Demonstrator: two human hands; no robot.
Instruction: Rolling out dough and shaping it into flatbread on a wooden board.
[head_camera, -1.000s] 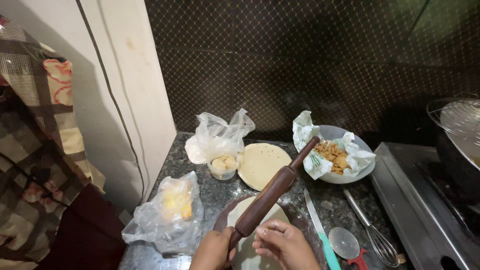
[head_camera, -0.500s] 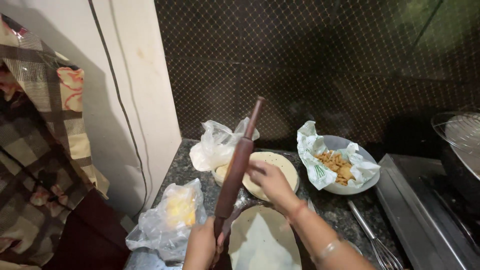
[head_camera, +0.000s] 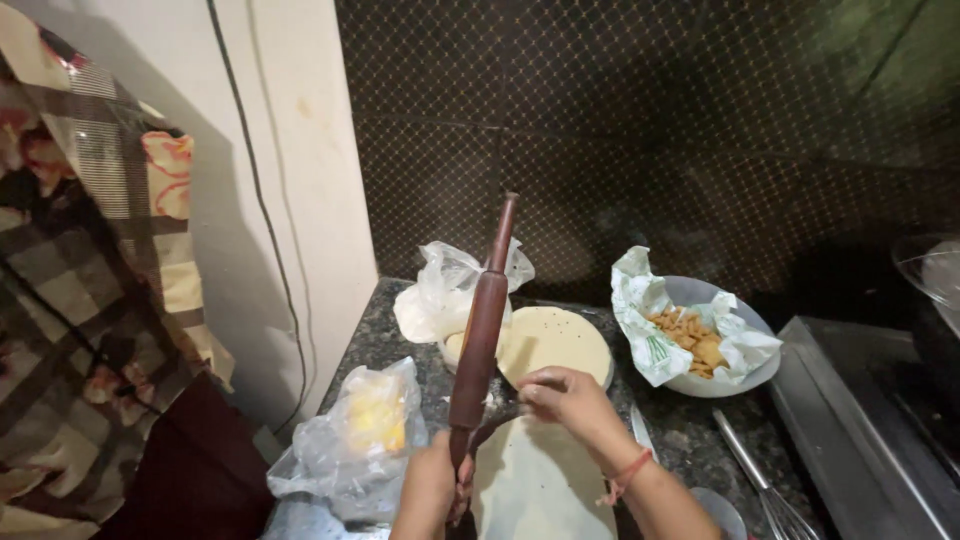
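My left hand (head_camera: 432, 490) grips the lower end of a dark wooden rolling pin (head_camera: 482, 330), which stands nearly upright. My right hand (head_camera: 565, 400) pinches the far edge of a rolled-out flat dough sheet (head_camera: 540, 480) that lies on a round board at the bottom of the view. Just beyond my right hand sits a second round flat dough disc (head_camera: 555, 342) on the dark stone counter (head_camera: 385, 340).
A clear bag with something yellow (head_camera: 365, 435) lies at the left. A white plastic bag (head_camera: 440, 295) covers a small bowl. A paper-lined bowl of fried bits (head_camera: 695, 335) stands at the right, with a whisk (head_camera: 760, 480) and stove (head_camera: 870, 420) beyond.
The rolling pin has swung from a slant over the dough to nearly upright. My right hand moved forward to the dough sheet's far edge.
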